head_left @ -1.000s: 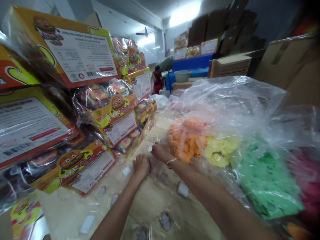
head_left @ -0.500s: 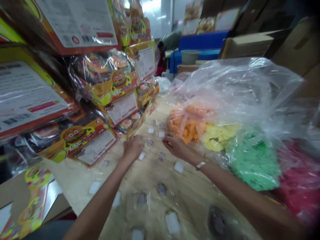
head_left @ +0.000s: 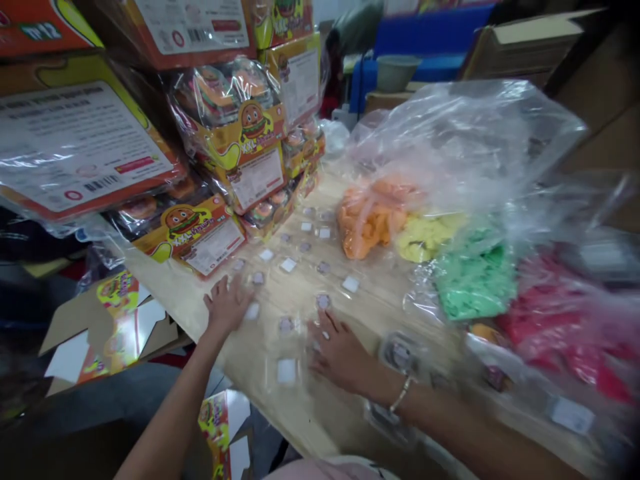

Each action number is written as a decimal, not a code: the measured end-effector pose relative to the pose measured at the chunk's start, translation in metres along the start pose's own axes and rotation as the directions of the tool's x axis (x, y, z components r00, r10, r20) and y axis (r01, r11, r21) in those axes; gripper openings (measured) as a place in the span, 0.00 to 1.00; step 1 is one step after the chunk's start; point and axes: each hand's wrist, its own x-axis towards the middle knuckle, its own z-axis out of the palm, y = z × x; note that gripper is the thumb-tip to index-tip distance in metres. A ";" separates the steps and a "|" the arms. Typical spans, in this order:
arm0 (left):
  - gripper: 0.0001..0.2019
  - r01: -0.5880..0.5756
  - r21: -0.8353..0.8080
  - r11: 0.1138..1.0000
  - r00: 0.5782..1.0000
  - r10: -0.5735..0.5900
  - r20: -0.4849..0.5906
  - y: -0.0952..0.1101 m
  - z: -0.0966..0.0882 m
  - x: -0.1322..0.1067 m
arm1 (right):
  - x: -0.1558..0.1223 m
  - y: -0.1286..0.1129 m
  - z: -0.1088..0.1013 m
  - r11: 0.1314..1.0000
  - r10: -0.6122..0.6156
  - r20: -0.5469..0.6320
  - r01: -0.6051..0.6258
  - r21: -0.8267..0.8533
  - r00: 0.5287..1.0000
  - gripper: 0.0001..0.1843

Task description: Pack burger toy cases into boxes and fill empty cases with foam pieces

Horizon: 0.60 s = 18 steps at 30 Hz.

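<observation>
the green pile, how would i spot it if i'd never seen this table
Beyond the right hand on the pale table, coloured piles lie in a row. The green pile sits between the yellow pile and the red pile, the only green one among them.

Pale bracelet (head_left: 401, 395) on right wrist (head_left: 387, 387); bare forearms (head_left: 183, 393); pale pinkish garment (head_left: 313, 471)

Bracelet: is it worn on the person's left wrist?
No, the bracelet circles the wrist behind the right hand, while the wrist behind the left hand looks bare.
</observation>
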 end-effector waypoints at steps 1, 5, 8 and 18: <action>0.32 -0.031 0.008 0.999 0.999 0.032 -0.028 0.008 -0.006 -0.007 | 0.001 -0.002 -0.004 1.000 -0.009 -0.030 0.009 0.003 1.000 0.42; 0.37 -0.404 -0.051 0.913 0.913 0.406 0.027 0.047 -0.015 -0.079 | -0.033 0.011 -0.028 1.000 0.026 -0.177 -0.028 -0.009 0.984 0.33; 0.38 -0.580 -0.176 0.795 0.781 0.604 0.158 0.066 -0.004 -0.123 | -0.091 0.034 -0.039 0.972 0.218 -0.291 -0.235 -0.021 0.931 0.20; 0.31 -0.724 -0.308 0.617 0.652 0.759 -0.012 0.094 -0.001 -0.081 | -0.209 0.032 -0.013 0.858 0.505 -0.425 -0.492 0.147 0.752 0.16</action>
